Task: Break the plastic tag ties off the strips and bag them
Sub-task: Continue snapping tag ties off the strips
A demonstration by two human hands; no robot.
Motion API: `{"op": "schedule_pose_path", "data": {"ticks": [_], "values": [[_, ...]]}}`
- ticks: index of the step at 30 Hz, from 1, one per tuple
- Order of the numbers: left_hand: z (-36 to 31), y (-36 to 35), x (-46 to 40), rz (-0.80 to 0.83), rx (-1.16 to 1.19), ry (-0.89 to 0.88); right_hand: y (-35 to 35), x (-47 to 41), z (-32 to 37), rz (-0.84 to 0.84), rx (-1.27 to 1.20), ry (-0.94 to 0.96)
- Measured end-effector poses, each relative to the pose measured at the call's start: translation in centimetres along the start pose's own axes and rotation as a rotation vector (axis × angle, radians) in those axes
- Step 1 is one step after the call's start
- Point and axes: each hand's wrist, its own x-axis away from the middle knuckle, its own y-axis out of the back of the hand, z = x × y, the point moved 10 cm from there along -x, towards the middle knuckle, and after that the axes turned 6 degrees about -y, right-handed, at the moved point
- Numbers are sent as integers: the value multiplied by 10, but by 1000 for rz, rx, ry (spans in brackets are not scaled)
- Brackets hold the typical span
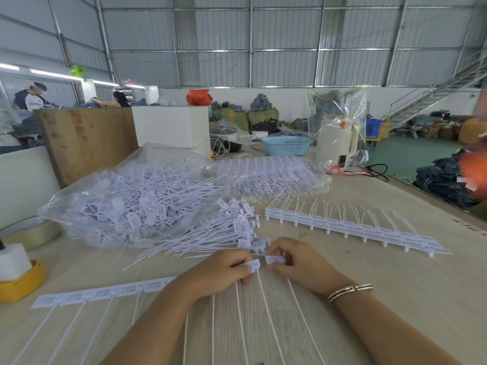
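Note:
A white strip of tag ties [105,293] lies across the near table, its thin tails pointing towards me. My left hand [221,270] pinches the strip's right end tag. My right hand [297,262] pinches the neighbouring single tag tie [275,259], just apart from the strip. Loose separated ties [210,238] lie heaped just beyond my hands. They spill from a clear plastic bag [126,204] filled with ties at the left.
Stacked unbroken strips [350,227] lie at the right, and more strips sit in a clear bag [274,175] behind. A yellow tape dispenser [21,283] stands at the left edge. A blue basket [286,144] and a wrapped white kettle [337,140] stand farther back.

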Motion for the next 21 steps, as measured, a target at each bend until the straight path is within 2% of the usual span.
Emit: {"op": "schedule_pose_path", "data": {"ticks": [3,7,11,15,19,21], "values": [[1,-1,2,12,1,10,-4,-1,1,10,65,8],[-1,4,0,-42,-86,26,6,1,3,-36,-41,-10],[-5,9,-3,-124,-193,10,22,9,30,-164,-73,140],[-11,12,-4,-192,-165,-7,10,15,61,-98,6,293],[-19,18,-4,-272,-191,-57,1,15,66,-66,28,292],[-24,16,-4,-269,-276,-72,0,13,62,-41,3,264]]}}
